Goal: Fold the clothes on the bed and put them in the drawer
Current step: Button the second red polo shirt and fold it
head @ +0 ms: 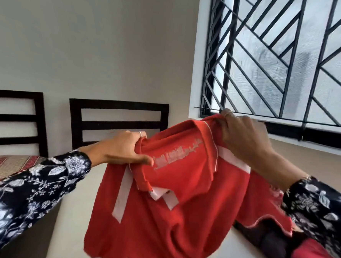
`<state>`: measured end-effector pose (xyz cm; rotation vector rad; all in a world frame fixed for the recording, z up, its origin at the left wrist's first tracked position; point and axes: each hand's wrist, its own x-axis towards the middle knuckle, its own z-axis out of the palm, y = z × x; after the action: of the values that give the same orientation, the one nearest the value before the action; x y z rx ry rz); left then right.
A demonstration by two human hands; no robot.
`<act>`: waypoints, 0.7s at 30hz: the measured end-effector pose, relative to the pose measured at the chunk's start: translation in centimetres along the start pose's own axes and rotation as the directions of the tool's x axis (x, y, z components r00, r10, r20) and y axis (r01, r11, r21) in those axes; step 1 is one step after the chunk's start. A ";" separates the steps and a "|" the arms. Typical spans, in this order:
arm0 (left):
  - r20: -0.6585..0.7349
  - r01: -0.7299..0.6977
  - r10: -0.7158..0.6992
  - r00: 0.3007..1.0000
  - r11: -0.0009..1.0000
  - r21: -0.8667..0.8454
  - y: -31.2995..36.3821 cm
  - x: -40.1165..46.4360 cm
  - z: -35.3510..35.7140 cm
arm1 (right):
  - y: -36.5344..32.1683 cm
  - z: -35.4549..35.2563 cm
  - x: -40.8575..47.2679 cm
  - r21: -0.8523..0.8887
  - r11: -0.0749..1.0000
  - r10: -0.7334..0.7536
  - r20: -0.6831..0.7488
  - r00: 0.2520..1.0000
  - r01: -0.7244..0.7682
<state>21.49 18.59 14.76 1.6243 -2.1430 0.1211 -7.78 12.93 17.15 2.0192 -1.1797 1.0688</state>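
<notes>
Red polo shirt, with white stripes and a faded pale print below the collar, hangs in the air in front of the person, held up by its top corners over the bed. In the head view, the left hand grips the shirt's left shoulder, fingers curled over the bunched fabric and thumb pressed along the front; a ring shows on one finger. The right hand pinches the other shoulder near the collar, raised a little higher than the left, so the garment slopes down toward the left. Both grips are closed tight on the cloth. Both arms wear dark sleeves printed with white flowers. The shirt's body falls loosely in folds, its lower edge running out of the bottom of the frame. Behind and below it lies the pale bed. At the lower right, dark and red clothes lie in a heap on the bed, partly covered by the right sleeve. A second bed with a red patterned cover stands at the left. Two dark slatted headboards stand against the grey wall. A window with a black metal grille fills the upper right.
</notes>
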 end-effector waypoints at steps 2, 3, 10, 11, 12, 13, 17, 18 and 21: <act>0.133 0.022 -0.029 0.991 0.998 0.053 0.5 -0.3 0.6 | 0.6 -0.6 0.9 -0.166 0.982 -0.099 -0.022 0.995 0.094; 0.178 -0.018 0.001 0.984 0.996 0.092 0.6 -0.3 1.1 | 1.2 -0.6 1.3 -0.208 0.973 -0.107 -0.019 0.994 0.101; -0.074 0.163 -0.166 0.983 0.986 -0.043 -0.4 1.4 0.7 | 3.9 -2.7 3.1 -0.321 0.940 -0.132 -0.023 0.991 0.117; -0.155 0.211 -0.237 0.959 0.963 -0.166 -0.2 1.7 -0.1 | 4.1 -3.5 3.6 -0.325 0.938 -0.135 -0.030 0.990 0.118; -0.200 0.235 -0.315 0.928 0.910 -0.342 0.0 2.2 -1.0 | 4.2 -4.2 4.2 -0.341 0.934 -0.129 -0.035 0.991 0.109; -0.207 0.228 -0.384 0.900 0.817 -0.529 0.5 2.8 -2.1 | 4.3 -5.1 4.9 -0.359 0.929 -0.108 -0.040 0.993 0.087; -0.331 0.114 -0.469 0.819 0.698 -0.707 2.8 5.0 -6.0 | 4.2 -6.7 7.8 -0.345 0.935 0.058 -0.093 0.994 -0.087; -0.421 0.098 -0.452 0.787 0.765 -0.637 3.4 5.3 -7.1 | 4.1 -7.2 8.6 -0.343 0.929 0.114 -0.101 0.988 -0.142; -0.688 0.059 -0.231 0.688 0.963 -0.264 4.4 5.7 -10.3 | 4.1 -8.9 10.2 -0.312 0.908 0.259 -0.107 0.960 -0.280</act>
<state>19.26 18.22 27.13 1.3049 -1.3593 0.3837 -11.54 13.47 30.80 1.5901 -1.5238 0.9801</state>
